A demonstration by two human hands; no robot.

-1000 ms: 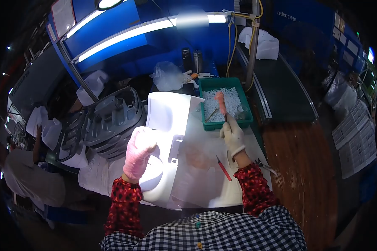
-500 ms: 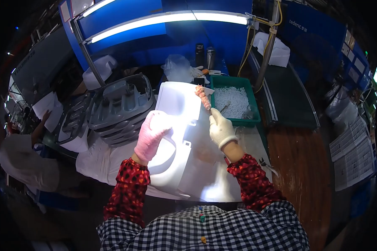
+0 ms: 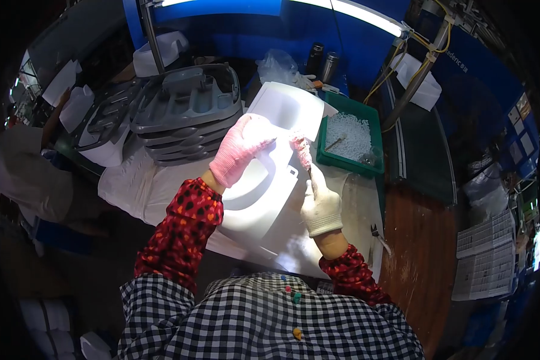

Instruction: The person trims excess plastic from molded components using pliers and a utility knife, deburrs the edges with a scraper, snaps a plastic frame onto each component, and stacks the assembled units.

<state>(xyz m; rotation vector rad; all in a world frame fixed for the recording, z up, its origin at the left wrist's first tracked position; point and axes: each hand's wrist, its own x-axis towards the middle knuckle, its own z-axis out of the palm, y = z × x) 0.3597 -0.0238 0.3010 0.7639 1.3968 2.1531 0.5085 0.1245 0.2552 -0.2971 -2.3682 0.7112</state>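
A large white molded plastic part [image 3: 246, 204] lies tilted on the worktable under bright light. My left hand [image 3: 241, 150], in a pink glove, is closed on its upper middle, beside a curved recess. My right hand [image 3: 321, 203], in a cream glove, grips the thin dark end of a stick-like tool [image 3: 303, 152] whose far end is thickly wrapped in pinkish material. That wrapped end is at the part's right edge; whether it touches cannot be made out. Glare washes out the surface between my hands.
A green tray [image 3: 379, 138] of small white pieces stands at right, near dark-handled cutters [image 3: 378, 237]. Stacked grey plastic trays [image 3: 186, 111] stand left. Behind are a clear plastic bag [image 3: 277, 66] and two flasks [image 3: 329, 67]. Another person [image 3: 30, 168] is at far left.
The view has shifted and tilted. The left hand has moved up along the white part, nearer the wrapped tool. The tool's wrapped end is now closer to the part's edge.
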